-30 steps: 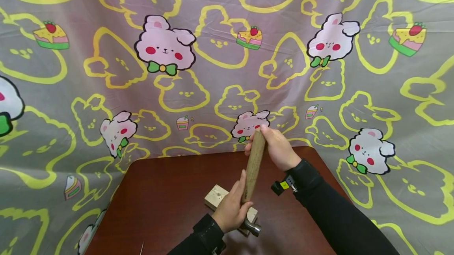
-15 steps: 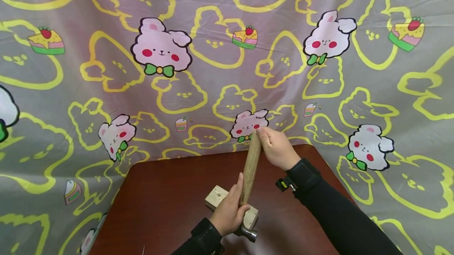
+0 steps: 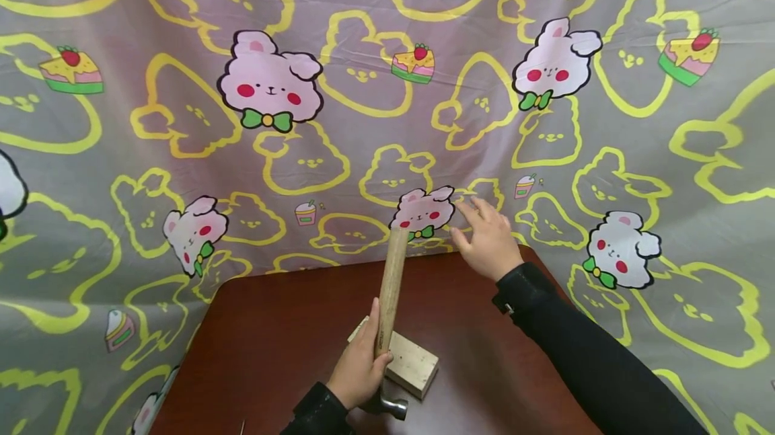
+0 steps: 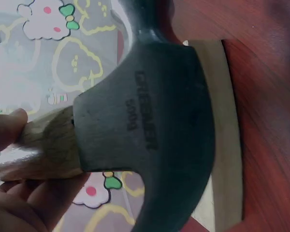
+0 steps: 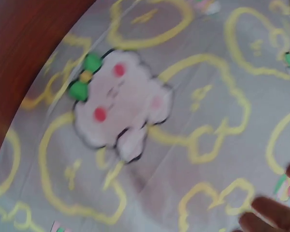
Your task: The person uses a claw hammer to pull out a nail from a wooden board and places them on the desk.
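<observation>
My left hand (image 3: 361, 366) grips a claw hammer (image 3: 393, 287) low on its wooden handle, just by the metal head. The handle points up and away, and the head hangs below the hand. In the left wrist view the dark steel head (image 4: 145, 111) fills the middle, with fingers and thumb around the wood at the left. My right hand (image 3: 489, 240) is apart from the hammer, to the right of the handle's end, with fingers spread and nothing held. Beneath the hammer lies a pale wooden block (image 3: 414, 361), partly hidden by the left hand.
The block rests on a dark red-brown table (image 3: 272, 327). A thin object (image 3: 243, 427) shows at the table's lower left, too small to tell. Patterned cloth (image 3: 363, 119) with bunny figures hangs around the back and sides.
The right hand has let go of the handle's end and moved right, its fingers now spread. The left hand has carried the hammer leftward, uncovering more of the block.
</observation>
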The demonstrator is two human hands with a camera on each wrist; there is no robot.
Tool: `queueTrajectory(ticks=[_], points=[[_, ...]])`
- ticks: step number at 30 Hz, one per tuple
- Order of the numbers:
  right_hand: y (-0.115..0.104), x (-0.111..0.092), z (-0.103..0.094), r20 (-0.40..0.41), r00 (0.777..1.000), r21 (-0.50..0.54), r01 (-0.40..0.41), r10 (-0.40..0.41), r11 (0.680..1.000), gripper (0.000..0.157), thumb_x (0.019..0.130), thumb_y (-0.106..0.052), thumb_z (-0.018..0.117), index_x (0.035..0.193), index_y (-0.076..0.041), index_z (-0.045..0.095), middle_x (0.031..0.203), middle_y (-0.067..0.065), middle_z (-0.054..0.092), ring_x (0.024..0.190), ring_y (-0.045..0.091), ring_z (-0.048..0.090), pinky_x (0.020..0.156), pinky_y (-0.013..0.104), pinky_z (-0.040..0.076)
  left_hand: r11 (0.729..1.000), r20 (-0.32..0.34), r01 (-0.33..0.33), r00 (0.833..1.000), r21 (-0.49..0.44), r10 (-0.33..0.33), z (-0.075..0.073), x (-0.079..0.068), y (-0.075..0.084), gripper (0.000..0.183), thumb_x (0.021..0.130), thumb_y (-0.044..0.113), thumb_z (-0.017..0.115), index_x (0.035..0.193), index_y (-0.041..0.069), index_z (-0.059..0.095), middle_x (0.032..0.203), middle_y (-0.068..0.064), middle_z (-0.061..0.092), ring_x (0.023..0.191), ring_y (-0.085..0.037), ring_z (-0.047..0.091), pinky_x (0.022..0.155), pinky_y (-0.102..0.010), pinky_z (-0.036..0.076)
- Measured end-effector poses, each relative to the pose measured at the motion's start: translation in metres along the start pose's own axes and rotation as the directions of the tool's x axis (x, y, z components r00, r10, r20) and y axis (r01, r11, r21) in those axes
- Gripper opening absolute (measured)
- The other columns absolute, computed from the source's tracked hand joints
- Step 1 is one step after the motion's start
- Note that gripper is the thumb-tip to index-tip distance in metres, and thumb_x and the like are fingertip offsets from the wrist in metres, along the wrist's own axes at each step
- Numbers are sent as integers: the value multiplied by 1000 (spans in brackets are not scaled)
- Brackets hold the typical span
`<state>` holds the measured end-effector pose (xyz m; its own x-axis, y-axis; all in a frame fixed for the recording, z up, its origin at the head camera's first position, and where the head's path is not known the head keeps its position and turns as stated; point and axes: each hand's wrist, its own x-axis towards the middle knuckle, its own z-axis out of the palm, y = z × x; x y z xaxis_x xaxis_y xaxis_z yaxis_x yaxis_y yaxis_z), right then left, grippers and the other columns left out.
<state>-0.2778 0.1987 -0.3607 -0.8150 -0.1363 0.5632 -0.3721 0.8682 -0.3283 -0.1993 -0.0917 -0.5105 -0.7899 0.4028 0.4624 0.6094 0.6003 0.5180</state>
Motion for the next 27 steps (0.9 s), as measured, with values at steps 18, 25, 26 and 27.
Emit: queueTrajectory(ticks=[18,25,26,27], points=[[75,15,15,72,954,-200,-273,292,941,72,101,-42,49,163,-18,20,163,33,-1,148,56,-3,105,81,3,946,60,323,944,19,-323,-22,-46,-52,110,76,-2,81,160,-1,10,140,-36,49,118,-43,59,96,-56,48],[81,20,17,100,943,-252,-285,318,925,73,102,-43,46,164,-24,13,164,31,-3,148,56,-5,105,82,2,900,119,435,895,-21,-429,-20,-59,-63,108,76,-2,80,158,-6,10,139,-40,47,117,-43,58,95,-55,48],[81,21,18,100,944,-256,-282,315,925,72,102,-43,46,164,-25,13,164,31,-3,148,56,-6,105,83,2,893,125,450,887,-23,-444,-20,-60,-65,108,76,-2,80,158,-6,11,139,-41,47,118,-43,58,95,-56,48],[82,21,19,99,945,-262,-279,313,924,72,102,-42,46,164,-25,13,164,30,-3,148,56,-6,105,83,2,885,131,465,879,-25,-459,-20,-61,-66,108,76,-2,80,158,-6,11,139,-41,47,118,-43,58,95,-56,48]])
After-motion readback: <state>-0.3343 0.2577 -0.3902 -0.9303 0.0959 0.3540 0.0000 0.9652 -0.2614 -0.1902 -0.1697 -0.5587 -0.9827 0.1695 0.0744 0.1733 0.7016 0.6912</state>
